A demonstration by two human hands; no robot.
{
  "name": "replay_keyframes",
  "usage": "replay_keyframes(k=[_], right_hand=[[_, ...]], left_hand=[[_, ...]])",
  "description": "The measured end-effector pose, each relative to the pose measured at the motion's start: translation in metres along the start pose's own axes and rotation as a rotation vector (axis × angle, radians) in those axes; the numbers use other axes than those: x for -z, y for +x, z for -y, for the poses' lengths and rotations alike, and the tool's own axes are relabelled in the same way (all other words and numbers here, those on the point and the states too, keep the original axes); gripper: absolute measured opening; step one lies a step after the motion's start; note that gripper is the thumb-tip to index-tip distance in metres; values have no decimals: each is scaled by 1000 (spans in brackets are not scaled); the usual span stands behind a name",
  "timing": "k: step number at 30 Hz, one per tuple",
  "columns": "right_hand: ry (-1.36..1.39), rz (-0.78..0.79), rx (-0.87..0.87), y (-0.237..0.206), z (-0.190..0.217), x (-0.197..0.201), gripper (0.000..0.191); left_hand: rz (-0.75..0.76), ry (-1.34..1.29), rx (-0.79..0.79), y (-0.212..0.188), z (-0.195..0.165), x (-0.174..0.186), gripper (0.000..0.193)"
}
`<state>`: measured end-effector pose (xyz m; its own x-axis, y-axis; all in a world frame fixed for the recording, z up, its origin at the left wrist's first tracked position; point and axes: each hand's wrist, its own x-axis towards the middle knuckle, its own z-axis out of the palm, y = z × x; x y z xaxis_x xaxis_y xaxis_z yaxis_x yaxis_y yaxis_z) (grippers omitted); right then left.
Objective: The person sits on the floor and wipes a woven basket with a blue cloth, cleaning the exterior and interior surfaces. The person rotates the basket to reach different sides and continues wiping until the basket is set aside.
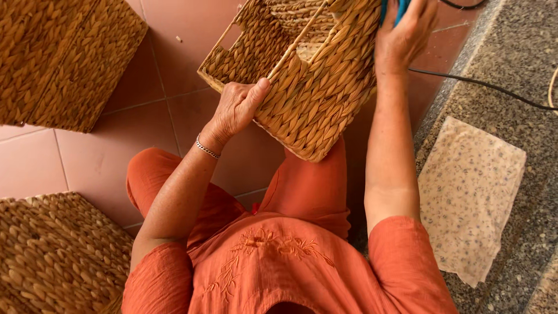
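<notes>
A seated person in orange clothes works on a woven basket, which rests tilted against the knees at the centre of the view, its open side turned to the far left and one corner pointing down toward the lap. The left hand grasps the basket along its near edge, thumb laid up the rim and fingers curled round the wall, steadying it. The right hand is clenched around a blue tool at the far right of the basket; most of the tool lies beyond the top of the frame, so its kind cannot be told. A black cable runs from that area away to the right across the grey stone step. Judged from the picture, the basket is fully woven and the work in hand looks like finishing; how much of its surface is already treated cannot be told. Count: three baskets in all, the one in hand, a second basket at the far left and a third basket at the near left, both on the pink tiled floor; one flowered cloth on the step at the right; one blue tool; one black cable; one bracelet on the left wrist.
</notes>
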<state>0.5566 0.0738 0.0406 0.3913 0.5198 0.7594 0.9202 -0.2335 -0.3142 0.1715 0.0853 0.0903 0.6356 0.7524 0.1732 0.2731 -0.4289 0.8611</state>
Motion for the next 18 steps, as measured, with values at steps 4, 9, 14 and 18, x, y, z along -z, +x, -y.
replay_keyframes(k=[4,9,14,18], right_hand=[[-20,118,-100,-45,-4,41,46],[-31,264,136,-158,89,142,46],[256,328,365,-206,128,184,52],[92,255,214,-160,69,121,46]], left_hand=[[-82,-65,-70,0,-12,-4,61],[-110,2,-40,-1,-18,-5,55],[-52,5,-50,-5,-18,1,53],[8,12,-2,-6,-16,5,55]])
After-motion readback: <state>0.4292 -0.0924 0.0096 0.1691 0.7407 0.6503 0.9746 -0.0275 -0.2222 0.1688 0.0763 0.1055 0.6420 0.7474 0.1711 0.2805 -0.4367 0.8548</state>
